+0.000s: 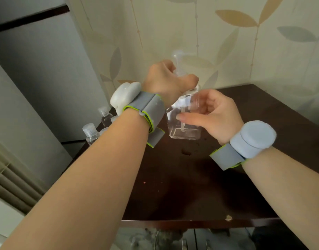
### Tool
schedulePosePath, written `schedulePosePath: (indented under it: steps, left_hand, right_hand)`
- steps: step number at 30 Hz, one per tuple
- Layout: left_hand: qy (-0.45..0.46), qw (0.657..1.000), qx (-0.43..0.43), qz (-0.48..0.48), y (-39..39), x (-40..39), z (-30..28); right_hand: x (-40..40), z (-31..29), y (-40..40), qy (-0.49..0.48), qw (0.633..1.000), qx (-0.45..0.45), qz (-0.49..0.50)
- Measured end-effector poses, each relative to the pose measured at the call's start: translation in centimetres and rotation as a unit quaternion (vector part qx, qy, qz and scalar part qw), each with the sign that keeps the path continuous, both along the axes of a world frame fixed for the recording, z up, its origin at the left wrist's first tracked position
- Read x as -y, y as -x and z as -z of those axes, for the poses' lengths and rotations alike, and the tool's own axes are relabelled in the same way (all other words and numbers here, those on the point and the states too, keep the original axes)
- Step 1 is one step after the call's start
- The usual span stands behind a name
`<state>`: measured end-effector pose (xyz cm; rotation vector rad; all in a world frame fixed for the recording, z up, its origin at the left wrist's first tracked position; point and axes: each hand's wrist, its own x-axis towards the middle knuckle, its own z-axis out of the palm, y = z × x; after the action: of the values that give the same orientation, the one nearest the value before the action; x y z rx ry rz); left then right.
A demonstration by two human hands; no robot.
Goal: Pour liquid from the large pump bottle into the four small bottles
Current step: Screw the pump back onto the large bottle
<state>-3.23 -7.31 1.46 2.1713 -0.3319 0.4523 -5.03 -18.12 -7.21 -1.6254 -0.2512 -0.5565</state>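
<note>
The large clear pump bottle (184,127) stands upright on the dark wooden table (191,177), near its far edge. My left hand (166,80) grips the bottle's neck just under the pump head (178,56), fingers curled round it. My right hand (212,114) holds the bottle's square body from the right, thumb across its front. Small clear bottles with ribbed caps stand at the table's far left corner, one (91,133) nearest and another (105,115) behind it; my left forearm hides the others in part.
A leaf-patterned wall rises right behind the table. A grey wall and a slatted vent (9,179) are to the left. The table's front edge (191,221) shows a chipped spot, and small wet marks lie on the top near the bottle.
</note>
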Motion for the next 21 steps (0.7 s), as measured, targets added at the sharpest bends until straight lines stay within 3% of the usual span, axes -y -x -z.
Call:
schedulePosePath:
  steps: [5,13,17,21]
  left_hand:
    - [0.05,0.998,-0.004,0.036,0.6,-0.8,0.5]
    - [0.047,0.998,-0.027,0.021,0.1,-1.5,2.6]
    - [0.109,0.992,-0.057,0.039,0.2,-2.6,3.1]
    - [0.151,0.987,-0.024,0.047,1.3,-4.0,2.1]
  right_hand:
    - [0.3,0.0,0.0,0.002,0.999,0.001,-0.043]
    - [-0.3,0.9,-0.3,0.073,0.997,-0.01,0.01]
    - [-0.2,1.4,-0.7,0.059,0.997,-0.011,0.038]
    - [-0.3,1.7,-0.6,0.055,0.996,-0.032,0.059]
